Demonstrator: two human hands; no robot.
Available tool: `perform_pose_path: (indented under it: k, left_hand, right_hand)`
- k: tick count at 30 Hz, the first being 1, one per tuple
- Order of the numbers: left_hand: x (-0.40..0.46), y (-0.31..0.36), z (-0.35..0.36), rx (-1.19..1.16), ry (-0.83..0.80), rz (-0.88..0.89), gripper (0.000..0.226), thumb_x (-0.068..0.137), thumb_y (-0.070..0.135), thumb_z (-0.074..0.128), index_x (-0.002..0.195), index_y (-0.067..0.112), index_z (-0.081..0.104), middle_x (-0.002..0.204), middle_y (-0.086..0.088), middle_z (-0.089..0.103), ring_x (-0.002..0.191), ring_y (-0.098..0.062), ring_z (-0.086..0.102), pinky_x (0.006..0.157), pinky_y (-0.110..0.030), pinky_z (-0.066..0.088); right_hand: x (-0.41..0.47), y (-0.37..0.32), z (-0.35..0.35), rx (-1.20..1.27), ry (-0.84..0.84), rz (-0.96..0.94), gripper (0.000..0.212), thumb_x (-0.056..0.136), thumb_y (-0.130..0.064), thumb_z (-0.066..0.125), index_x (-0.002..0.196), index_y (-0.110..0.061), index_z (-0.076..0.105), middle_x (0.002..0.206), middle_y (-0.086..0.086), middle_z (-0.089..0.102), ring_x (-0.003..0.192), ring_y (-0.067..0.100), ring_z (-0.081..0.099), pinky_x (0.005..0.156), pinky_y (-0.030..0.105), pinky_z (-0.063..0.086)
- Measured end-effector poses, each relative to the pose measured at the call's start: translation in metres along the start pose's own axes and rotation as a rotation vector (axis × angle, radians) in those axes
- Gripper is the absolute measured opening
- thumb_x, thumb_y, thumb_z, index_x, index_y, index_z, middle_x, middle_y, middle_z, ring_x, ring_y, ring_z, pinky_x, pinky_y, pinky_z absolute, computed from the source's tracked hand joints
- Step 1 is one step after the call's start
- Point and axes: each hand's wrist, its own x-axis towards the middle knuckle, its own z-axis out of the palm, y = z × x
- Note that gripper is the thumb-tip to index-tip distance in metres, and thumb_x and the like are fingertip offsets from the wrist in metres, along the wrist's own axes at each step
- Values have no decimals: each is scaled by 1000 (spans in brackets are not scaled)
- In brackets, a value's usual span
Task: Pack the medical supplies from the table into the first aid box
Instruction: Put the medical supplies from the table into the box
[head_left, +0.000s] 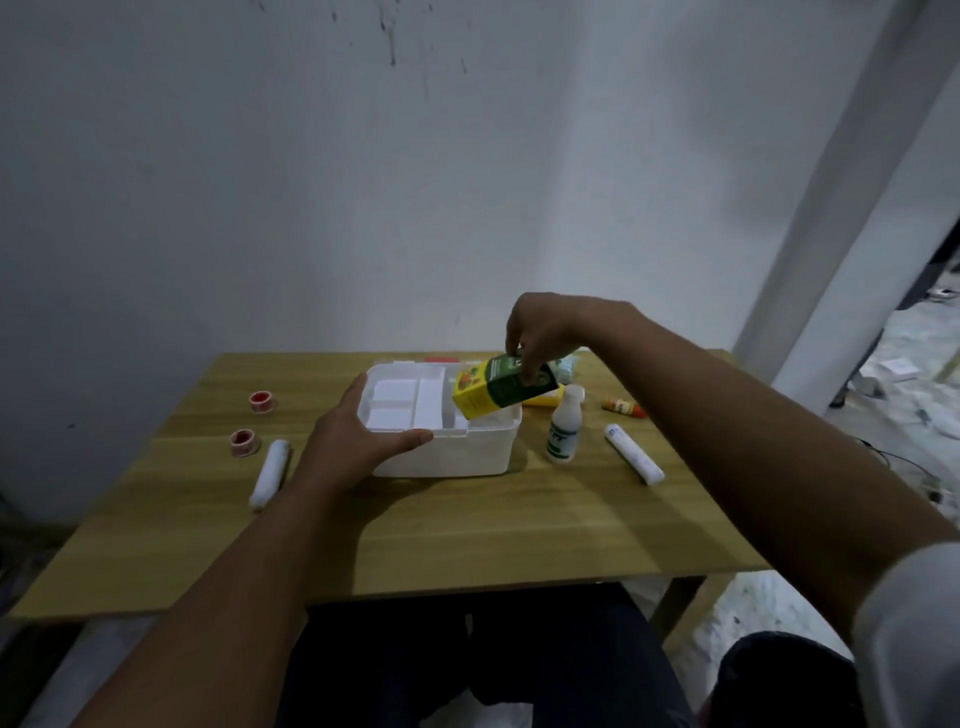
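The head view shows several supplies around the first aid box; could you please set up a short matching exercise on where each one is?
Things:
1. green and yellow carton
2. white bottle
3. two red tape rolls
4. left hand

Places:
A. table, left of the first aid box
B. on the box's near left corner
C. in the right hand, over the box
D. upright, right of the box

Pairs: 1-C, 2-D, 3-A, 4-B

One head-worn camera, looking forward and down across a wooden table (467, 525).
The wide-angle view faces a pale wall (311, 182) behind the far edge; both forearms reach in from the bottom corners, and the wearer's lap shows below the near edge.
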Motion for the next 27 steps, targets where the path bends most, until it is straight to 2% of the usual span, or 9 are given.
perform_pose_path:
  k: [3,6,12,17,22,25,27]
  left_hand:
    - [1,-2,1,8,4,-29,119,57,71,90,158,42,33,150,9,54,132,-19,52,100,-47,53]
    - [3,-5,2,26,-4,-47,125,55,76,87,160,42,29,155,7,50,135,-23,50,101,-51,53]
    - [5,-6,4,30,-4,-29,121,59,69,89,160,40,29,155,5,50,134,-23,50,96,-45,53]
    - [2,-4,3,20,-3,-18,126,54,75,86,160,39,29,153,6,52,133,-21,51,99,-45,53]
    - [2,0,4,5,-1,14,114,62,63,91,158,40,33,150,6,54,127,-16,51,95,-40,51]
    - [2,-1,4,21,-5,6,116,61,64,90,158,39,32,152,5,52,131,-20,50,95,-40,50]
    - [2,0,3,19,-12,-9,122,56,71,88,159,40,30,153,6,52,133,-21,50,98,-43,51]
  right_hand:
    - [1,-23,11,-57,51,-11,48,65,-27,92,108,-13,79,102,5,75,93,23,68,76,34,58]
    - [6,-41,30,-35,108,-23,46,69,-27,92,109,-11,77,102,6,75,95,23,68,79,34,59]
    - [25,-55,76,28,171,-49,32,73,-22,88,101,-11,79,99,6,74,90,23,68,77,34,57]
    - [31,-55,92,50,228,-58,14,76,-19,82,90,-15,80,92,5,74,87,23,67,75,35,58]
    - [32,-52,95,-23,197,-73,16,80,-28,79,94,-21,78,96,0,70,87,20,59,71,32,52]
    - [37,-52,96,14,136,-66,19,80,-23,80,98,-18,80,100,3,73,92,22,66,79,36,58]
    - [39,-54,94,54,117,-54,20,78,-22,83,96,-14,79,96,3,74,85,20,66,79,35,59]
